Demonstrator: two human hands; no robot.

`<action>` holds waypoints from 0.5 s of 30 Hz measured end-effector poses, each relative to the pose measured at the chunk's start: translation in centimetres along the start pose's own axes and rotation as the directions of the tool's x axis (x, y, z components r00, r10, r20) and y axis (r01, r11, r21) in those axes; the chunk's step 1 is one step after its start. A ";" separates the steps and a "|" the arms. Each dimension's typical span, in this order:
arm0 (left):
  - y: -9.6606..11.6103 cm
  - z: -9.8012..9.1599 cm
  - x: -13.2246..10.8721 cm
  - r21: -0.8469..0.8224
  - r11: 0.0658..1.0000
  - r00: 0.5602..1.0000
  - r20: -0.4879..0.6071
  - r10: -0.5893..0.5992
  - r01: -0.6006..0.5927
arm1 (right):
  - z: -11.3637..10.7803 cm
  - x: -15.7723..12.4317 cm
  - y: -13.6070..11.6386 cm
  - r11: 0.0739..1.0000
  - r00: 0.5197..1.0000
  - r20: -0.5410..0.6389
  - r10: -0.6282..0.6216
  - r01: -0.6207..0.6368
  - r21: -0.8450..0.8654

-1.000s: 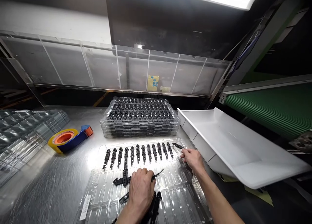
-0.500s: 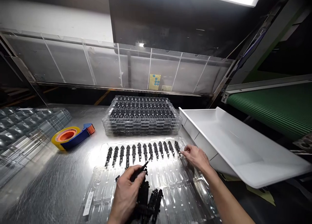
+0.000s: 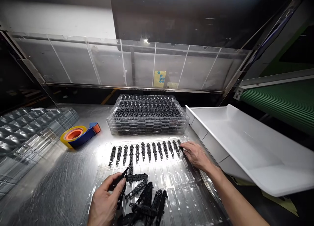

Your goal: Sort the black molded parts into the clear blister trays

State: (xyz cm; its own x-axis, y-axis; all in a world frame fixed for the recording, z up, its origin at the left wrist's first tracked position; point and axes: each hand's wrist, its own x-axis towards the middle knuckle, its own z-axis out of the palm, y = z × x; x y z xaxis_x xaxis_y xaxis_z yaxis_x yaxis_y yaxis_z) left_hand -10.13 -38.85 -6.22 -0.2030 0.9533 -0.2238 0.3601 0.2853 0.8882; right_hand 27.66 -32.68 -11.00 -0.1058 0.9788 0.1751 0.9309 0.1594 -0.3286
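Observation:
A clear plastic tray (image 3: 171, 177) lies on the metal table, its far row filled with several black parts (image 3: 148, 151) side by side. My left hand (image 3: 108, 193) pinches a slim black tool (image 3: 125, 172), probably tweezers, whose tip points at a part in the row. My right hand (image 3: 195, 154) has its fingertips on the black part (image 3: 181, 144) at the right end of the row. A loose heap of black parts (image 3: 147, 203) lies on the near half of the tray, beside my left hand.
Behind the tray sits a stack of filled clear trays (image 3: 147, 124). A tape dispenser (image 3: 82, 137) and more clear trays (image 3: 31, 134) are at the left. A white bin (image 3: 240, 137) and a green conveyor (image 3: 282, 100) stand at the right.
My left hand has moved left with the black tool, uncovering more of the heap. My right hand remains at the row's right end, now higher on the part. The view has shifted slightly.

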 end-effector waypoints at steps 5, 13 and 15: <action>0.2 -0.9 0.3 0.014 0.999 0.996 -0.075 -0.050 0.051 | -0.3 -0.2 -0.4 0.999 0.996 -0.086 -0.017 0.019 0.026; 2.1 2.2 0.0 0.005 0.968 0.929 0.281 0.239 -0.251 | -2.1 -0.7 -13.4 0.790 0.985 0.075 -0.158 0.080 0.608; 3.0 3.1 0.0 0.016 0.947 0.890 0.347 0.296 -0.322 | -2.6 -0.5 -16.9 0.693 0.957 0.072 -0.281 0.150 0.705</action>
State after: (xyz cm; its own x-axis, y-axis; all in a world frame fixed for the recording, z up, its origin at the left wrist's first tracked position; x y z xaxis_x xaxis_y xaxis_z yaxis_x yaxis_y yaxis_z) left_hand -6.22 -37.70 -4.84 0.2425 0.9672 -0.0752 0.4212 -0.0352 0.9063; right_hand 12.85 -36.20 -3.14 -0.3877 0.9013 0.1932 0.3830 0.3482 -0.8556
